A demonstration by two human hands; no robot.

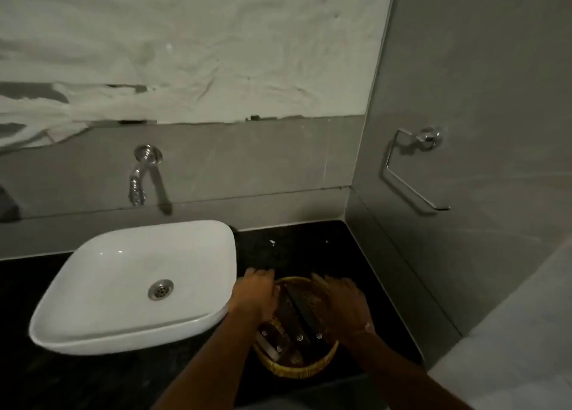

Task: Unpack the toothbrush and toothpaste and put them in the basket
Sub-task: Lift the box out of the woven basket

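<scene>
On dark table (294, 248), right of white basin (136, 285): woven basket (297, 371) flanked by both hands. Left hand (255, 295) laid flat on left rim, fingers spread, nothing gripped. Right hand (343, 304) spread over right rim, grip on anything cannot be told. Dark packets (297, 316) seen lying inside basket; toothbrush or toothpaste not distinguishable. Step judged: picking packet for unpacking. Next move calls for lifting one packet clear. Wall tap (139, 177) behind basin, towel ring (411, 171) on right wall.

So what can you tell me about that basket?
The basket is round, woven, yellowish-brown like wicker or cane. It sits upright on the dark counter, right of the white sink. Several dark flat packets lie inside, leaning across it. The left hand and right hand rest over its two sides.
</scene>
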